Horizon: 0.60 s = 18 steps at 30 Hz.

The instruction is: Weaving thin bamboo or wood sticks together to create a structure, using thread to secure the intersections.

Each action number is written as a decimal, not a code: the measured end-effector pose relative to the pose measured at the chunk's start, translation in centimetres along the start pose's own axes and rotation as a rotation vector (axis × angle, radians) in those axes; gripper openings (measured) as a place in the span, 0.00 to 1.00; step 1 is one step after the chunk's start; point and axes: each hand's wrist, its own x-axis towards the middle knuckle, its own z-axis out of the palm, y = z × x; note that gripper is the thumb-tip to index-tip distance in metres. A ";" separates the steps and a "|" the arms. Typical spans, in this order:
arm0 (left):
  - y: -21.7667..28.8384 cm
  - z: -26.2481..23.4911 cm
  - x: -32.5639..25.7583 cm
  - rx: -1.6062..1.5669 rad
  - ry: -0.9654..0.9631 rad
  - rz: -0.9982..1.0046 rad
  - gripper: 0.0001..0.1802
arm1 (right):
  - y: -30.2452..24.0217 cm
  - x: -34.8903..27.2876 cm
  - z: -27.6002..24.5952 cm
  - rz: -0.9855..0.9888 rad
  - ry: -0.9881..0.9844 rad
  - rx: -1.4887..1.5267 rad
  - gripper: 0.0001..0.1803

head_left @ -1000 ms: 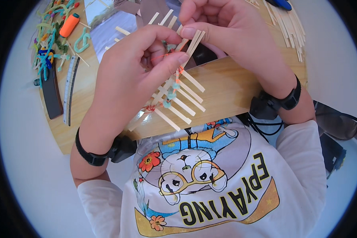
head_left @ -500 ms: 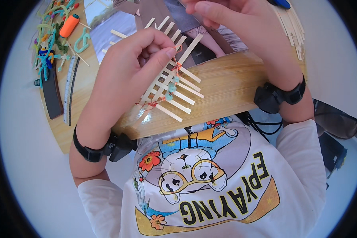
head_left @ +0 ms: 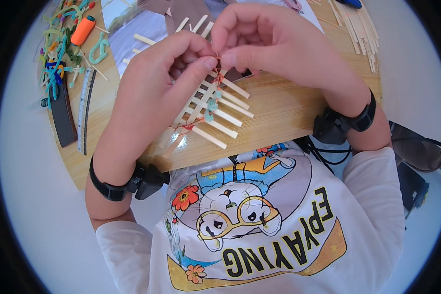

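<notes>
Hands pinching stick lattice

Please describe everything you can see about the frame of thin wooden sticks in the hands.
The stick frame is a small ladder-like lattice of pale, flat, thin wooden sticks, several parallel ones crossing longer ones. Red thread and a teal tie bind some crossings. It is held tilted above the wooden table. The left hand grips it from the left; the right hand pinches red thread at its upper part.

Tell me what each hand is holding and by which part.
The left hand grips the wooden stick lattice along its upper left side. The right hand pinches the thin red thread near the lattice's top.
</notes>
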 end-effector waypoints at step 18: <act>0.5 -0.6 0.2 -0.158 -0.063 -0.066 0.14 | -0.3 0.4 -0.4 0.324 0.083 0.316 0.06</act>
